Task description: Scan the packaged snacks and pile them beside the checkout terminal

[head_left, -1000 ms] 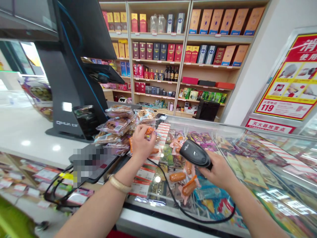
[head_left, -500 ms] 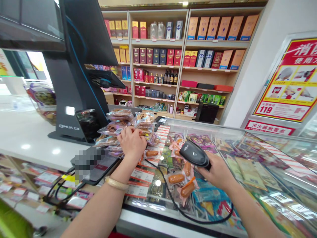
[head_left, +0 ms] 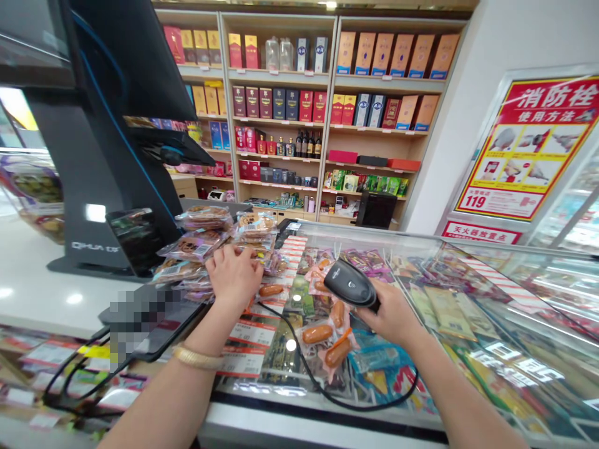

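My right hand [head_left: 390, 312] is wrapped round the handle of a black barcode scanner [head_left: 350, 284], its head pointing left above the glass counter. My left hand [head_left: 234, 274] is closed at the near side of the piled snack packets [head_left: 201, 243], with its fingertips hidden, so what they grip does not show. Right beside that hand lies a packaged sausage [head_left: 271, 290]. Several more wrapped sausages [head_left: 317, 333] lie on the glass below the scanner. The scanner's black cable [head_left: 309, 373] loops across the counter toward its front edge.
A black checkout terminal [head_left: 107, 156] stands at the left, near a dark payment device [head_left: 159, 318] with cables. Price labels [head_left: 248, 349] lie at the glass counter's left. Shelves [head_left: 281, 78] of boxed bottles line the back, and a red poster [head_left: 528, 143] hangs right.
The view has turned to the right, so everything appears shifted left. Both hands stay in nearly the same places over the counter, the right one still gripping the scanner.
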A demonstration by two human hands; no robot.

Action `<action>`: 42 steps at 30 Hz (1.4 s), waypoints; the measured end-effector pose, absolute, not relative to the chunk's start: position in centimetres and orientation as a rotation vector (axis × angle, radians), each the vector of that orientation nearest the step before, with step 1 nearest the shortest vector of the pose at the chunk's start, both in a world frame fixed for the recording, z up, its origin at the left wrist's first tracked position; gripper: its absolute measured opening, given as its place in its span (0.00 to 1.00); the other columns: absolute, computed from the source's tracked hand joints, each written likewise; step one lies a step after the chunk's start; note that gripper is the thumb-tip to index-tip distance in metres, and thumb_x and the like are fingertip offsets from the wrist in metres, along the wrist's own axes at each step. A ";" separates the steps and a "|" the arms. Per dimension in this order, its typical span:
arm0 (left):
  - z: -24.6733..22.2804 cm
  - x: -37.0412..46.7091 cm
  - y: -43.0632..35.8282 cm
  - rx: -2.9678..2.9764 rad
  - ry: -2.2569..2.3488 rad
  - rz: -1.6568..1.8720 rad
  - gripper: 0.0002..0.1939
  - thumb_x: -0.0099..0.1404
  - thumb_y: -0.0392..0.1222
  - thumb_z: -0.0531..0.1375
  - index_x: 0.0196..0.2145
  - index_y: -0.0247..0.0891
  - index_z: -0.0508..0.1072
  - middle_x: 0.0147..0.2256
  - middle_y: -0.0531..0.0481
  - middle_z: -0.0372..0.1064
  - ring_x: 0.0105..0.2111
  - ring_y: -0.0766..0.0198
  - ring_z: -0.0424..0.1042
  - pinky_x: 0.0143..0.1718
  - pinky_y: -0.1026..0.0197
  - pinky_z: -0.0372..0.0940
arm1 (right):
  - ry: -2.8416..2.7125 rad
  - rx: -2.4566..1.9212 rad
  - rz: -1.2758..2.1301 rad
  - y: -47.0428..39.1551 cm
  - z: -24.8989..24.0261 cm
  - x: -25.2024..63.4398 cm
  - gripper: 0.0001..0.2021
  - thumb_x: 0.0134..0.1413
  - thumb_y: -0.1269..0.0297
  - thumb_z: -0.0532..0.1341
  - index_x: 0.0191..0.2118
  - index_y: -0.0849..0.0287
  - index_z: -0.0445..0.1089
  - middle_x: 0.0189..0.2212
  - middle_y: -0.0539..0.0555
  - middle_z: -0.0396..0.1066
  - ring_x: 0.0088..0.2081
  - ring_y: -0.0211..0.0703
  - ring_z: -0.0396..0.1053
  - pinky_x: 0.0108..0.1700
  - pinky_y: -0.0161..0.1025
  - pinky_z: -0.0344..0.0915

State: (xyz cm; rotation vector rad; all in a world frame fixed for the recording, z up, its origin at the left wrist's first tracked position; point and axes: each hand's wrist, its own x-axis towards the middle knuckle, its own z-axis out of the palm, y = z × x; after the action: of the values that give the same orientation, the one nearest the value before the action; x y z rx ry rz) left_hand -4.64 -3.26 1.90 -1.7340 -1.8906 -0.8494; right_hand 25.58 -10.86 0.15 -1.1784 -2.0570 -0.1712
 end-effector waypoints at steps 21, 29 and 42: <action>-1.4 2.0 -6.9 -3.321 -1.044 -0.633 0.21 0.50 0.36 0.61 0.44 0.41 0.72 0.36 0.50 0.72 0.34 0.60 0.71 0.35 0.63 0.62 | -2.035 -1.209 -0.139 -10.5 -0.2 26.0 0.10 0.49 0.65 0.58 0.39 0.58 0.70 0.35 0.57 0.75 0.36 0.47 0.72 0.39 0.41 0.67; -0.8 1.4 -5.9 -3.532 -1.221 -1.113 0.10 0.59 0.43 0.56 0.36 0.38 0.72 0.25 0.54 0.63 0.25 0.67 0.61 0.26 0.66 0.58 | -1.981 -1.215 -0.150 -10.6 -0.1 25.9 0.09 0.50 0.65 0.57 0.38 0.58 0.69 0.34 0.57 0.75 0.34 0.47 0.72 0.38 0.41 0.67; 0.5 0.3 -3.9 -2.685 -2.014 -2.526 0.23 0.47 0.56 0.68 0.30 0.34 0.72 0.16 0.59 0.59 0.14 0.76 0.51 0.15 0.71 0.46 | -2.070 -1.145 -0.150 -11.0 0.2 25.8 0.12 0.50 0.66 0.58 0.42 0.59 0.69 0.36 0.58 0.75 0.36 0.48 0.72 0.38 0.41 0.67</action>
State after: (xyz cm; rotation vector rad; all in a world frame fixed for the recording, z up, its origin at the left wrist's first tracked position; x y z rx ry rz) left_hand 0.29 -3.90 0.45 -2.6853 -2.0143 -2.5260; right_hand 25.81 -10.98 0.22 -1.1452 -2.0700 -0.1500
